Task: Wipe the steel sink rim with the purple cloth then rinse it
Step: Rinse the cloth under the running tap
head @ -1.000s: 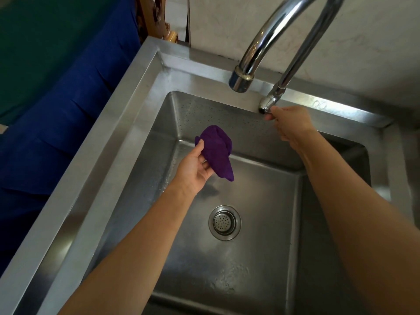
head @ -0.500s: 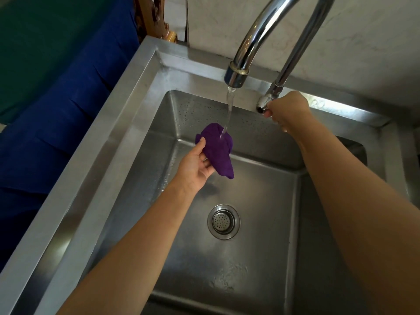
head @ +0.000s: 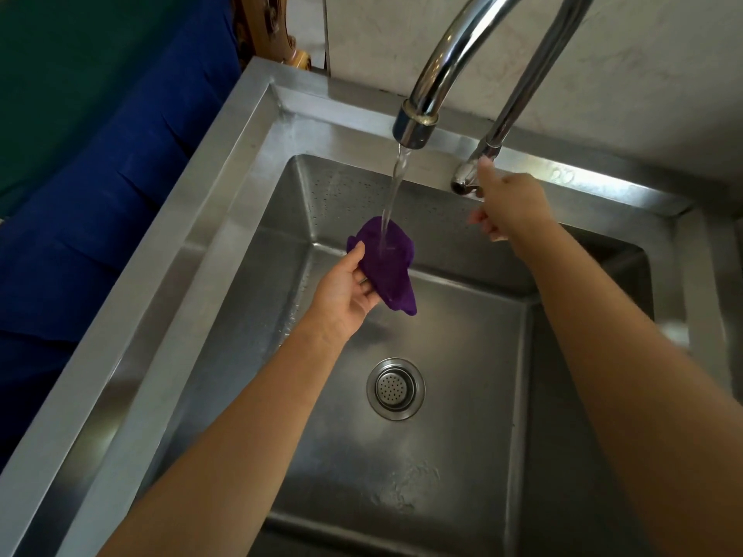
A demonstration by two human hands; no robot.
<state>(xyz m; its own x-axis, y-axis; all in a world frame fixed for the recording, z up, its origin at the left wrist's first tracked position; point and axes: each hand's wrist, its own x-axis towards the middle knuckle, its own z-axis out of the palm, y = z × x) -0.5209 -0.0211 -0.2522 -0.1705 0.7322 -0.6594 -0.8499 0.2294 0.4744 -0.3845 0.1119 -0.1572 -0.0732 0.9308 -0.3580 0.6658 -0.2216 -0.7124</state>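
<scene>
Over the steel sink (head: 225,219), the left hand (head: 345,293) grips the purple cloth (head: 388,267) under the stream, the right hand (head: 508,207) is released by the tap lever (head: 468,174); kneading would rinse better.

Both bare forearms reach forward; the left hand (head: 345,289) pinches something, while the right hand (head: 508,205) hangs loosely spread.

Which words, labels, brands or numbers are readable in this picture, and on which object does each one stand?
"20" or "00": a faint mark on the back sink rim, right of the tap handle; too blurred to read for certain.
No other text shows on the tap spout, purple cloth or drain strainer.
</scene>
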